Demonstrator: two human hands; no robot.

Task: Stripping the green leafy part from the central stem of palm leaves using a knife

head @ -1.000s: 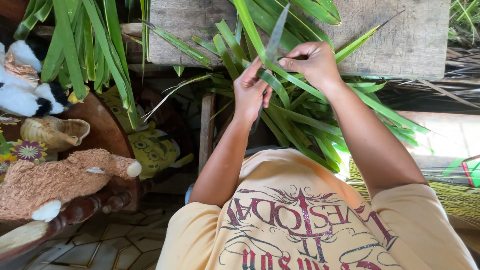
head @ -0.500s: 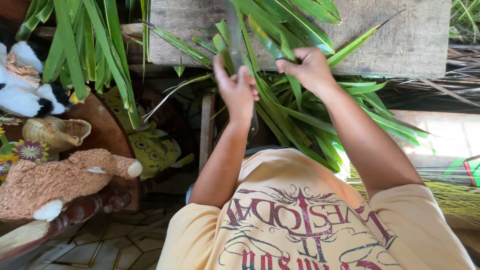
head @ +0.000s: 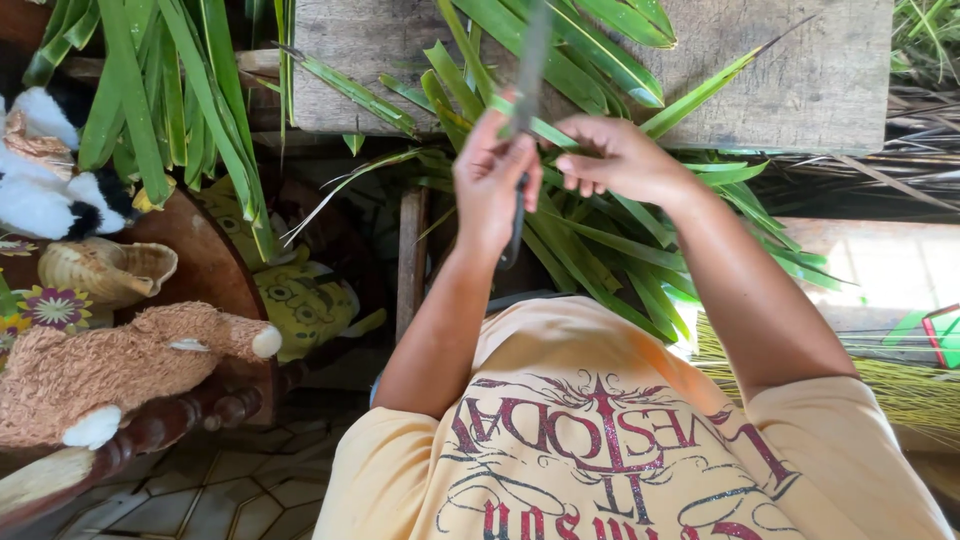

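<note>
A weathered wooden board [head: 800, 80] lies across the top, and long green palm leaves [head: 600, 230] spill off its near edge in a loose heap toward the person's lap. A second bunch of leaves [head: 170, 90] hangs at the upper left over a round dark wooden table [head: 205, 255]. On that table sit a brown plush animal [head: 110, 365], a black-and-white plush toy [head: 45, 185], and a small woven basket [head: 105, 270]; I cannot tell what, if anything, lies inside it.

Just in front of the board, the left hand [head: 490, 180] is closed around the handle of a knife [head: 525, 90], its blurred blade pointing up across the leaves. The right hand [head: 625, 160] is just beside it, fingers curled and pinching a narrow leaf strip [head: 545, 130] that runs between the two hands and meets the blade.
</note>
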